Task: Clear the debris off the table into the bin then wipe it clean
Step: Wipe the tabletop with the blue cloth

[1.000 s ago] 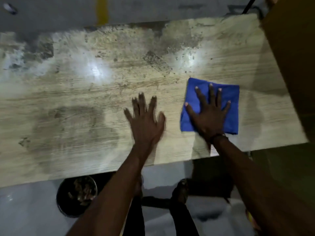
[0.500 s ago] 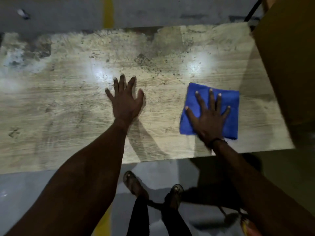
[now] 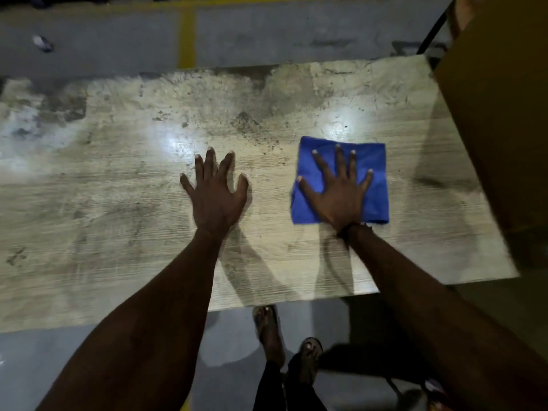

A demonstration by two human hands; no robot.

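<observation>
Head view, the only one I have. Item: blue cloth (image 3: 370, 179), folded to a rough square, plain weave, no tag, brand or writing that I can read. It lies flat on the right part of the surface (image 3: 118, 203), just beside a bright glare spot at its far edge.

Item: right hand (image 3: 341, 197), palm down on the cloth, fingers (image 3: 339, 161) straight and spread wide, pressing rather than gripping; a dark band sits at the wrist.

Item: left hand (image 3: 215, 197), palm down on the bare surface to the left of the cloth, well apart from it, fingers straight and fanned, holding nothing.

Item: surface, pale wood-grain top, long, heavily smudged; dark grime patches along the far edge and the left end, fine dark specks (image 3: 267, 140) scattered between the two hands and beyond them. No lettering on it that I can make out.

Item: brown cardboard box (image 3: 498, 114), at the right end, plain side, no print legible.

Item: grey floor with a yellow line (image 3: 186, 37) beyond the far edge; the person's sandalled feet (image 3: 268, 324) below the near edge.
</observation>
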